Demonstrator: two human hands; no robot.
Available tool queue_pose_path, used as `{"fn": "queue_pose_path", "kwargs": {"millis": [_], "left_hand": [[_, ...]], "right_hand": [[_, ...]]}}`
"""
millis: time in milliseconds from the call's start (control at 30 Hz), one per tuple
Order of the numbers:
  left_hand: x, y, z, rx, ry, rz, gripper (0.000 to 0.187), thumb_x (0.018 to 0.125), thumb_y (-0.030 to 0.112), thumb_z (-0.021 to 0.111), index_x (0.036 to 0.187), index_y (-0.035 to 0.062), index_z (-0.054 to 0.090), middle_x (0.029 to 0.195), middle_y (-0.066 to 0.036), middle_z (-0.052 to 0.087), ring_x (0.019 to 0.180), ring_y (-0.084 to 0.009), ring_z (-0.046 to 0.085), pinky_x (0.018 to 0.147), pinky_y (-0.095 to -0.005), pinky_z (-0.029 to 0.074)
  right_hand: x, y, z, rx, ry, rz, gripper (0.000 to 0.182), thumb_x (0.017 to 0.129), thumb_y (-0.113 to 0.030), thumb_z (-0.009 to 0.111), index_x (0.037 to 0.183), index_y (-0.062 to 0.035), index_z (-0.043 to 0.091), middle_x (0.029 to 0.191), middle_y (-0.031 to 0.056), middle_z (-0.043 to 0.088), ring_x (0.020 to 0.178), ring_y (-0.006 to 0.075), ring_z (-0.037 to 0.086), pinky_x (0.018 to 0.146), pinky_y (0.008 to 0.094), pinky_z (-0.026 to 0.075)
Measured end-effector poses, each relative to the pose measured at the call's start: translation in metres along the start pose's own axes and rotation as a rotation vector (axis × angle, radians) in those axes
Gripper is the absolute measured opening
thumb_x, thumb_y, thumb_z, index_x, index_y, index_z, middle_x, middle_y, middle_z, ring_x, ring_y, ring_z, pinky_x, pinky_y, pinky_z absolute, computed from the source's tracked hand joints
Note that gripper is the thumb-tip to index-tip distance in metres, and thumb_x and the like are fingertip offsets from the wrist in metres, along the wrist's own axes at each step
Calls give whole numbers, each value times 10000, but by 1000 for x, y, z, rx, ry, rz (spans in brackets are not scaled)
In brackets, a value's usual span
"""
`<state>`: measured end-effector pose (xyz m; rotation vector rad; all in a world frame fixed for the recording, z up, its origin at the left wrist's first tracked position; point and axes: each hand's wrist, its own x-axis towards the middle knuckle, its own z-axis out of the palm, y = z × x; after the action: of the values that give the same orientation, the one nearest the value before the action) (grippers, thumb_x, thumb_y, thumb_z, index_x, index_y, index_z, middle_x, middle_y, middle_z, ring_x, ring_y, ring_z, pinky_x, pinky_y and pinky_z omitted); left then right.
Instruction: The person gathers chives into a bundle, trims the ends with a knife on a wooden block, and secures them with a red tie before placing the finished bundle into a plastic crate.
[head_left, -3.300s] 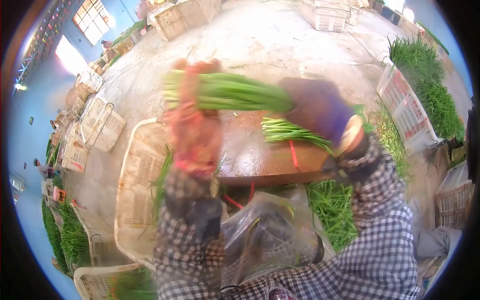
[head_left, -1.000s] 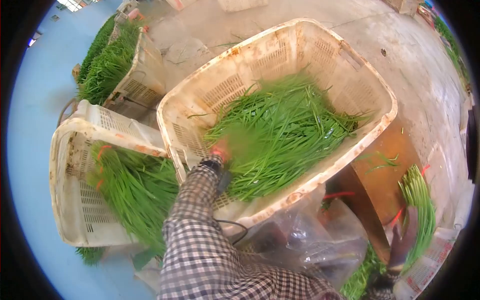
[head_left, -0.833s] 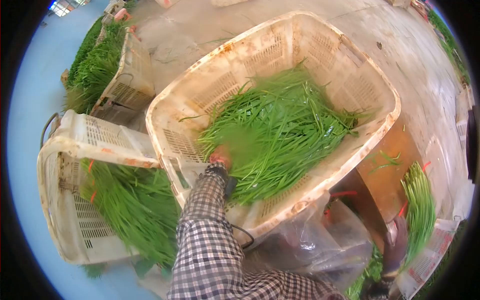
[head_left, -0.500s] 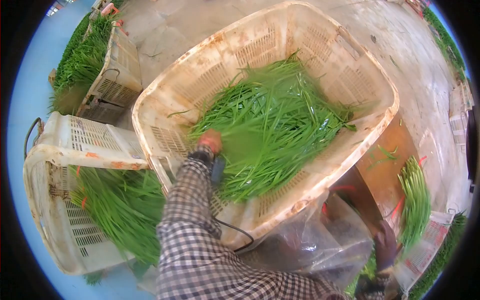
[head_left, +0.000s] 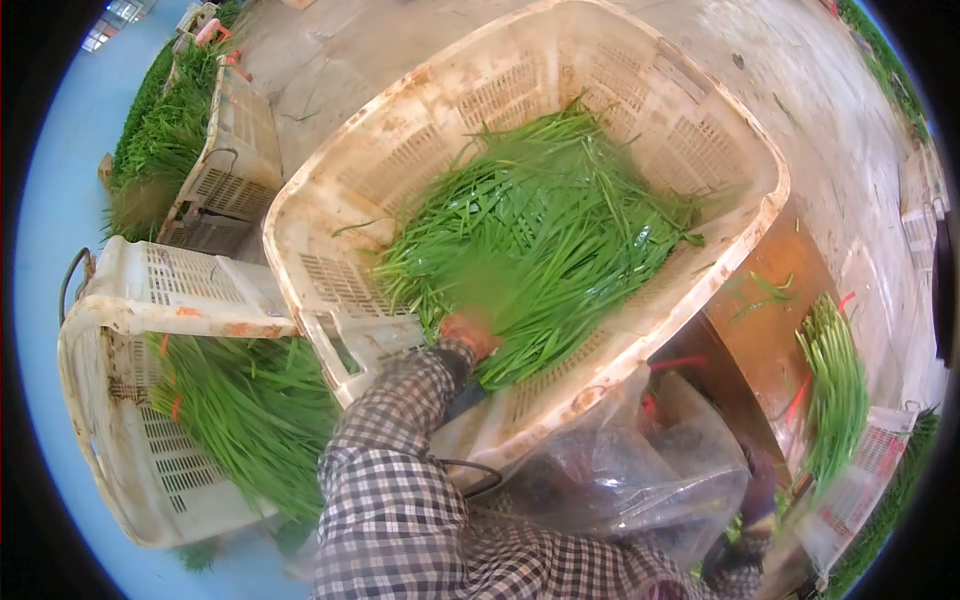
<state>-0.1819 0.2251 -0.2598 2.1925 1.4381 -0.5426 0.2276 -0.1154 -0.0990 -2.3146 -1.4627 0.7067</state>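
My left hand (head_left: 470, 335), in a checked sleeve, reaches over the near side of a large whitish plastic basket (head_left: 400, 150). It touches a heap of long, flat green leaves that look like garlic chives (head_left: 560, 220); its fingers are smeared and partly hidden among them. Low on the right is my right hand (head_left: 760, 490), dark and blurred, beside a clear plastic sheet (head_left: 600, 480). Its fingers cannot be made out. Close to it, a bundle of chives (head_left: 835, 390) with pale stems lies near a red tie (head_left: 798, 400).
A second basket (head_left: 220, 320) at the left holds chives (head_left: 240, 420). Another crate (head_left: 235, 140) stands behind it, beside more greens (head_left: 165, 140). A brown board (head_left: 780, 300) with loose leaves lies to the right. A pale crate (head_left: 860, 480) sits at lower right.
My left hand has moved right and toward me along the chives in the basket. My right hand has shifted slightly and is now harder to see.
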Motion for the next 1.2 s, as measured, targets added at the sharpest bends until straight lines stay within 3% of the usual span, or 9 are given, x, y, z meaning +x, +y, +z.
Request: {"fn": "queue_pose_path", "kwargs": {"millis": [133,267,300,467,700,800,900,1033,1200], "left_hand": [[13,-26,-42,-65,-32,190,377,795,339,620,992,17,632,980,-222,635,935,-357,608,801,-425,489],[35,-79,-59,-267,-101,45,415,803,250,623,1133,7,563,1052,-239,611,1009,-390,573,863,-429,461],[16,-55,-85,-233,-182,2,463,809,242,609,1192,2,510,1085,-246,596,1038,-393,559,877,-432,452],[13,-67,-11,-51,-292,73,467,814,242,601,1192,-15,501,1132,-254,582,1061,-390,557,882,-442,451],[7,-34,-34,138,-718,82,500,799,289,610,1179,-23,516,1136,-228,590,1035,-339,577,850,-444,455],[45,-120,53,-47,-661,252,502,805,326,589,1158,-28,541,1107,-188,616,984,-296,598,829,-440,457],[69,-154,111,29,-884,175,520,811,371,572,1138,-33,570,1036,-154,650,921,-270,618,792,-448,464],[1,-51,38,306,-725,209,399,733,395,661,918,44,702,878,-145,679,791,-248,623,674,-420,487],[-13,-44,63,91,-655,92,642,646,533,705,1017,9,680,989,-184,667,890,-294,631,768,-447,497]], "right_hand": [[-2,0,-4,-22,-26,8,344,811,-200,617,1098,-11,622,1093,185,635,1010,335,603,902,388,448],[-4,15,4,95,-43,47,336,824,-215,609,1093,-14,622,1080,186,636,999,336,606,891,390,453],[-7,17,7,117,-43,60,336,824,-215,608,1093,-14,622,1080,186,636,998,336,606,890,390,453],[-22,33,15,270,-50,155,333,827,-216,606,1093,-15,622,1078,186,636,996,336,606,887,390,455],[-40,56,22,537,-43,302,330,832,-218,602,1093,-16,622,1076,186,635,994,337,606,884,391,456],[-43,62,25,626,-42,346,329,834,-218,601,1093,-17,622,1074,186,635,993,337,606,882,391,457],[-44,68,26,692,-45,370,328,835,-219,599,1093,-17,622,1073,186,635,992,337,606,880,391,458],[-46,73,27,759,-49,403,326,838,-220,597,1093,-18,622,1072,185,635,991,338,606,878,392,459],[-48,76,30,822,-51,432,324,841,-221,594,1093,-19,622,1070,185,635,989,338,606,875,392,460]]}}
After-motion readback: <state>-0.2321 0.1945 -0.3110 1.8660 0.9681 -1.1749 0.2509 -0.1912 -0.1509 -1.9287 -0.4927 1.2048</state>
